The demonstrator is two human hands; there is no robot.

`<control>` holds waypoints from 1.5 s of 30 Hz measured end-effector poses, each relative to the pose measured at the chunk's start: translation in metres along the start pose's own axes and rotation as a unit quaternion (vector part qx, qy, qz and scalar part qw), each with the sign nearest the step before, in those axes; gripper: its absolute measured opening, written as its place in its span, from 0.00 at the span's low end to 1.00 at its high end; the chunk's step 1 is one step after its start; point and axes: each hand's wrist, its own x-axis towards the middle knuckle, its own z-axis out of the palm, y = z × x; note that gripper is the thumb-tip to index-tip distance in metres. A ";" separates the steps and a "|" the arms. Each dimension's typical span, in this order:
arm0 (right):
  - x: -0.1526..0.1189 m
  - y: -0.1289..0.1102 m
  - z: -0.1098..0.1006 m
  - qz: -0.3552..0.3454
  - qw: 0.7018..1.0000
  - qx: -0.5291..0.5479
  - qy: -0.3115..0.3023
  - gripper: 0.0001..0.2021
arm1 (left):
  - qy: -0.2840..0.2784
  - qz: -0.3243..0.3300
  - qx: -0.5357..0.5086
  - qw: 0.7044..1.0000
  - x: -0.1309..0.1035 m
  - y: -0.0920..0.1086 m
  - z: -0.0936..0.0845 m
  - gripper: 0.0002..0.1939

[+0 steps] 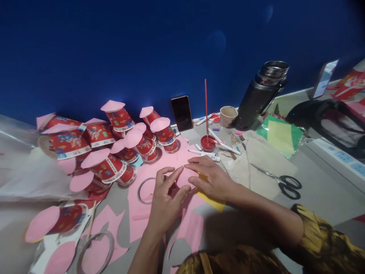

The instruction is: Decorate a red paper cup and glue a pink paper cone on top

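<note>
A small pink paper piece (186,177) lies between my two hands, rounded and perhaps cone-shaped. My left hand (167,194) curls round its left side, thumb and fingers against the paper. From the right, my right hand (212,177) presses on it with fingers bent over the top and the thumb at the near side. What sits under the paper is mostly hidden by my hands. A pink paper sheet (137,224) spreads beneath, with a roll of tape (138,192) just left of my left hand. Yellow paper (215,203) shows under my right hand.
Red paper cups (119,118) with pink cone tops crowd the left. Behind stand a phone (181,113), a red stick in a small red container (208,144), a paper cup (228,115) and a black thermos (261,95). Scissors (278,179) and a power strip (339,156) lie right.
</note>
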 end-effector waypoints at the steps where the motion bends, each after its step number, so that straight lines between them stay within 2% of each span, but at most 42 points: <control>1: 0.000 0.000 -0.001 0.001 1.000 0.001 0.001 0.17 | -0.001 0.000 -0.002 1.000 0.000 0.000 0.000 0.23; 8: 0.002 -0.002 -0.010 -0.013 0.999 0.019 -0.037 0.25 | -0.007 -0.017 -0.019 1.000 0.001 0.000 0.001 0.22; 15: 0.001 0.004 -0.009 -0.021 0.999 0.014 -0.036 0.23 | -0.003 -0.041 -0.035 0.999 0.002 0.000 0.002 0.22; 23: 0.000 0.009 -0.005 -0.049 0.998 0.005 -0.024 0.23 | -0.005 -0.047 -0.075 0.996 0.002 -0.002 0.002 0.20; 30: 0.001 0.006 -0.006 -0.060 0.998 0.000 -0.011 0.20 | 0.066 -0.063 -0.101 0.991 0.003 -0.001 0.007 0.19; 35: 0.000 0.006 -0.006 -0.051 0.999 0.004 -0.015 0.23 | 0.050 -0.107 -0.146 0.982 0.005 -0.001 0.008 0.18; 40: -0.001 0.007 -0.006 -0.066 0.998 0.010 0.015 0.23 | 0.061 -0.110 -0.161 0.979 0.006 -0.003 0.009 0.18; 45: -0.004 0.007 -0.004 -0.044 0.998 0.005 0.039 0.19 | 0.061 -0.112 -0.165 0.978 0.006 -0.003 0.010 0.18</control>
